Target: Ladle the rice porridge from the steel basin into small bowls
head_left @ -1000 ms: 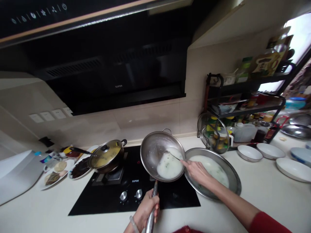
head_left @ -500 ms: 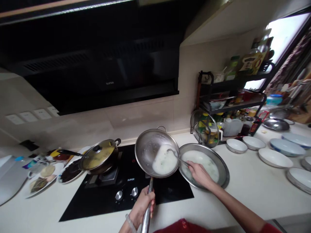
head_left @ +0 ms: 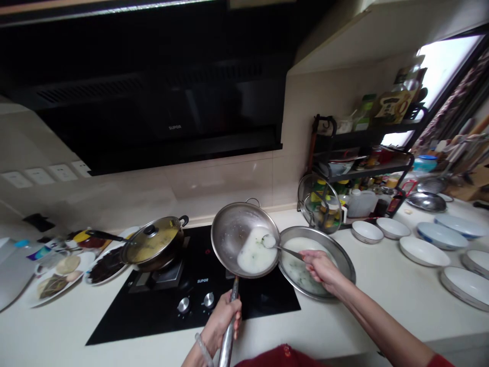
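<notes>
My left hand [head_left: 226,317] is wrapped round the long metal handle of a wok [head_left: 229,229], which is tilted to the right above the stove. White liquid with green bits [head_left: 256,254] pools in the wok's right side. In my right hand [head_left: 319,267] is the handle of a metal spoon [head_left: 269,241], its bowl over the liquid in the wok. Below that hand a wide metal basin [head_left: 347,255] holds more of the white, green-flecked liquid. The wok's right rim overlaps the basin's left edge.
A lidded pan [head_left: 155,242] sits on the left burner of the black stove [head_left: 153,316]. Plates of food [head_left: 57,275] stand further left. White bowls [head_left: 367,232] and dishes line the counter at right. A black rack [head_left: 367,173] with jars and a glass lid [head_left: 319,204] stands behind the basin.
The spoon has turned so its bowl shows round and pale above the liquid. My right hand has shifted slightly right; the wok stays tilted in my left hand.
</notes>
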{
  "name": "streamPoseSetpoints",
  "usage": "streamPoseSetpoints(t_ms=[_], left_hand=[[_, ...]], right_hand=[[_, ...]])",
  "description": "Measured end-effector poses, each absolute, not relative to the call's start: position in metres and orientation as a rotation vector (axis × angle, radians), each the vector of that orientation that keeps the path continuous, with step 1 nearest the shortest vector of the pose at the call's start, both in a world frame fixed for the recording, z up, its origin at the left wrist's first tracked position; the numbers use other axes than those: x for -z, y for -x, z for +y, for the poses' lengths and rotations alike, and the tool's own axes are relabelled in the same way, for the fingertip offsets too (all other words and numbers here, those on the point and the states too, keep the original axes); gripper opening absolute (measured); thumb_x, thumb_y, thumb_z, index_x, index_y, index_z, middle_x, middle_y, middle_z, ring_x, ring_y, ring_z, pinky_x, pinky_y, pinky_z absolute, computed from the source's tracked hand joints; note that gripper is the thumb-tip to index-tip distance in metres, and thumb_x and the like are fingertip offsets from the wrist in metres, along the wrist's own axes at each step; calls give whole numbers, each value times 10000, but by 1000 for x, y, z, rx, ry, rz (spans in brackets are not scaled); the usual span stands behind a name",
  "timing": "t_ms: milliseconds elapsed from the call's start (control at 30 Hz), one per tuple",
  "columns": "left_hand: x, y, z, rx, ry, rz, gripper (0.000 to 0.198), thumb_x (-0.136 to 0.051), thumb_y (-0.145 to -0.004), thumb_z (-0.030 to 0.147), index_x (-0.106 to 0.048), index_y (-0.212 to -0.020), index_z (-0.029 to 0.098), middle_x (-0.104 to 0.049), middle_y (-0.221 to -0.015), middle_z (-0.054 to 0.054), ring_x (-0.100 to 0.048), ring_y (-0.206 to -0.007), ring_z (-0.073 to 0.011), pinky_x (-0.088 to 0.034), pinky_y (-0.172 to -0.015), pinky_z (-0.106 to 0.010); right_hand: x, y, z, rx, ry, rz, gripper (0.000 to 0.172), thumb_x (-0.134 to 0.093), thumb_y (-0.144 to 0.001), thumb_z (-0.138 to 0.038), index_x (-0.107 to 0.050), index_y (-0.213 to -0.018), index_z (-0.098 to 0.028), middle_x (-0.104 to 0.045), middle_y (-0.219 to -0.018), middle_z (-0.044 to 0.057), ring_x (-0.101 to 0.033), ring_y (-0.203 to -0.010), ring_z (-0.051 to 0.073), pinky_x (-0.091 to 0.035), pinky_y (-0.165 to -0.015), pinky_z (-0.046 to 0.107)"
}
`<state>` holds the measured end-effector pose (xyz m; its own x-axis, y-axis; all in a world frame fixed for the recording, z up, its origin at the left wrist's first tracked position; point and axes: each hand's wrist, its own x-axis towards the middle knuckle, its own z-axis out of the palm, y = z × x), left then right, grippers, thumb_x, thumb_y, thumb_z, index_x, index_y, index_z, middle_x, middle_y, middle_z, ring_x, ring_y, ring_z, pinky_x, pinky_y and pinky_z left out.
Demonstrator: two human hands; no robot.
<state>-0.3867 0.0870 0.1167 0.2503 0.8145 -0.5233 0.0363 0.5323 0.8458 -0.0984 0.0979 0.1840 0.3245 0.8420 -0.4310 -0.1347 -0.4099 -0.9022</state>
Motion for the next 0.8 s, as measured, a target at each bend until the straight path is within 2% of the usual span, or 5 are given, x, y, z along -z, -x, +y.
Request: streamPoseSetpoints(t_ms=[233, 467, 800], left_hand=[[-120, 386, 86, -641, -855, 1208, 160, -490, -566, 198, -374, -672, 233, -406, -424, 85, -298, -315, -66, -299, -263, -180], [-118, 386, 87, -655, -856, 1182, 187, -529, -590, 219, -375, -696, 236, -412, -431, 85, -304, -317, -67, -299, -278, -181], [-115, 387, 86, -647, -842, 1190, 198, -522, -607, 218, -363, -725, 238, -409, -441, 92, -307, -322, -61, -288, -284, -166]], right_hand=[[-189, 90, 95, -1325, 1584, -562, 271, -485, -769, -92, -562, -1027, -107, -376, -418, -85, -232, -315, 39, -118, -336, 138], [-200, 70, 81, -1370, 1498, -486, 261, -511, -742, -89, -565, -996, -101, -354, -422, -93, -199, -317, 21, -88, -353, 137], [-203, 27, 45, -1209, 1594, -455, 344, -540, -707, -157, -570, -1042, -84, -359, -430, -91, -224, -328, 39, -113, -365, 155]])
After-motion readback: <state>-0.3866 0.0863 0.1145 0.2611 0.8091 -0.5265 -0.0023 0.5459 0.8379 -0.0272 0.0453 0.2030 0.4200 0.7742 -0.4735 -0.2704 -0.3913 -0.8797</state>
